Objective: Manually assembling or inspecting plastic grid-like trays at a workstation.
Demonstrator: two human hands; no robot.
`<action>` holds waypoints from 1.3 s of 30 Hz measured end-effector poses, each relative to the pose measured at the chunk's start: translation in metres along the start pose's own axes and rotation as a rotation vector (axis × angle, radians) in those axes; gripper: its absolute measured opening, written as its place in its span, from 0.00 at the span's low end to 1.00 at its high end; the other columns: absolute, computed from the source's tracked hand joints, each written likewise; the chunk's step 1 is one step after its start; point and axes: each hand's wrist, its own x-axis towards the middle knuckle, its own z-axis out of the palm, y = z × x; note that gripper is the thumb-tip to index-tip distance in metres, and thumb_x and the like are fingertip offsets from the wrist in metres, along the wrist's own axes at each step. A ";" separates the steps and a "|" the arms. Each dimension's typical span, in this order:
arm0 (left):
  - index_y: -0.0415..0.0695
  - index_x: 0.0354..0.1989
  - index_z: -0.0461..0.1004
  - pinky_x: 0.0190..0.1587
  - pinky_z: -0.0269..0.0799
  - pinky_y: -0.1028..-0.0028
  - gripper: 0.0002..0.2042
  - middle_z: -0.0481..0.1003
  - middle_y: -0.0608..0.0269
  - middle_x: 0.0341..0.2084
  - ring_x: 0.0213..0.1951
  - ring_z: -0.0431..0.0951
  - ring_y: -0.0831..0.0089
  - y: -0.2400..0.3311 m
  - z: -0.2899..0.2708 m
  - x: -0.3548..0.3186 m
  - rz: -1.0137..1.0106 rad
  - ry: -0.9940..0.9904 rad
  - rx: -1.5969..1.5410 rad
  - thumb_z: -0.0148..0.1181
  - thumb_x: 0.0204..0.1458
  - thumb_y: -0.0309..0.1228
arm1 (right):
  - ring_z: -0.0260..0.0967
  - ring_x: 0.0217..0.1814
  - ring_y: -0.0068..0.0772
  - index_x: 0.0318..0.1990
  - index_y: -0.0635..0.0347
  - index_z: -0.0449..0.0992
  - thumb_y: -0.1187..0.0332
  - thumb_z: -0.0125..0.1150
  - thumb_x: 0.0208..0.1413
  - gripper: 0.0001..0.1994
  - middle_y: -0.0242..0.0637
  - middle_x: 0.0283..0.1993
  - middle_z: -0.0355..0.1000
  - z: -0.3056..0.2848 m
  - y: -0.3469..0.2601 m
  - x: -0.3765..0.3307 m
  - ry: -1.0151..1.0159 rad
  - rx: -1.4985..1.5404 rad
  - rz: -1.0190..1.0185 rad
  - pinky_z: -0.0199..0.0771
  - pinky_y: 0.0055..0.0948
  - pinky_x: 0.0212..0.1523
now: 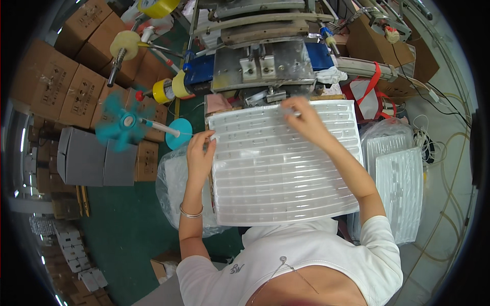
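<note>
Now my left hand (200,153) pinches the plastic tray's (286,173) left edge while my right hand (302,116), fingers curled on a small part, seats it; next move needs careful slot alignment.

A small teal plastic fan (124,122) spins on the left, its blades a blur. Behind it sit many brown cardboard boxes (66,76), piled close together. A grey folded box (94,158) lies just below the fan. Fat yellow rolls of tape (171,87) hang on rods near a grey metal machine (263,61) with blue parts. The floor (127,224) is dark green. On the right stands a stack of clear plastic trays in a bag (400,178). Beside it, pale hoses and cables (449,168) curl on the ground. A red and white bag (370,97) leans near the machine.
</note>
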 end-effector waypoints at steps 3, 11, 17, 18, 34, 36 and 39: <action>0.43 0.43 0.73 0.43 0.67 0.68 0.13 0.73 0.57 0.38 0.37 0.73 0.61 0.019 0.005 0.020 -0.042 0.091 -0.145 0.58 0.47 0.23 | 0.69 0.41 0.25 0.46 0.60 0.71 0.71 0.56 0.53 0.12 0.35 0.45 0.72 0.001 0.005 -0.012 -0.228 -0.137 -0.095 0.70 0.22 0.39; 0.49 0.45 0.74 0.46 0.58 0.61 0.17 0.71 0.57 0.41 0.44 0.68 0.61 0.114 0.068 0.136 0.458 0.528 0.311 0.59 0.48 0.42 | 0.68 0.38 0.22 0.45 0.62 0.73 0.73 0.59 0.52 0.12 0.34 0.44 0.72 -0.036 -0.034 0.020 0.072 -0.046 -0.047 0.72 0.21 0.36; 0.50 0.42 0.75 0.42 0.59 0.64 0.15 0.72 0.61 0.33 0.40 0.69 0.63 0.121 0.089 0.175 0.575 0.399 0.355 0.60 0.47 0.41 | 0.72 0.37 0.34 0.45 0.62 0.72 0.74 0.60 0.49 0.14 0.40 0.40 0.73 -0.037 -0.027 0.066 0.332 -0.316 -0.297 0.74 0.28 0.35; 0.50 0.41 0.75 0.41 0.59 0.64 0.15 0.73 0.62 0.31 0.38 0.69 0.64 0.115 0.086 0.163 0.602 0.434 0.257 0.62 0.45 0.39 | 0.73 0.38 0.38 0.45 0.61 0.72 0.74 0.61 0.48 0.14 0.41 0.40 0.73 -0.032 -0.033 0.072 0.335 -0.368 -0.352 0.74 0.30 0.35; 0.44 0.42 0.71 0.35 0.66 0.73 0.16 0.74 0.60 0.32 0.31 0.73 0.69 0.032 0.027 0.004 -0.035 0.159 -0.288 0.65 0.43 0.29 | 0.68 0.47 0.43 0.46 0.59 0.71 0.71 0.59 0.48 0.15 0.42 0.45 0.70 -0.017 -0.035 0.048 0.210 -0.407 -0.395 0.68 0.33 0.46; 0.44 0.36 0.72 0.37 0.65 0.72 0.14 0.74 0.63 0.30 0.33 0.73 0.66 0.023 0.035 -0.009 0.100 -0.057 0.078 0.67 0.40 0.29 | 0.68 0.46 0.41 0.44 0.56 0.73 0.72 0.59 0.48 0.14 0.39 0.42 0.71 0.002 -0.035 0.010 -0.104 -0.353 -0.327 0.69 0.33 0.44; 0.46 0.35 0.73 0.39 0.64 0.70 0.14 0.74 0.65 0.31 0.35 0.72 0.66 0.024 0.048 -0.010 0.399 -0.191 0.281 0.67 0.38 0.30 | 0.69 0.40 0.38 0.44 0.51 0.74 0.72 0.60 0.45 0.15 0.36 0.35 0.69 0.035 -0.025 -0.031 -0.416 -0.344 -0.302 0.71 0.35 0.42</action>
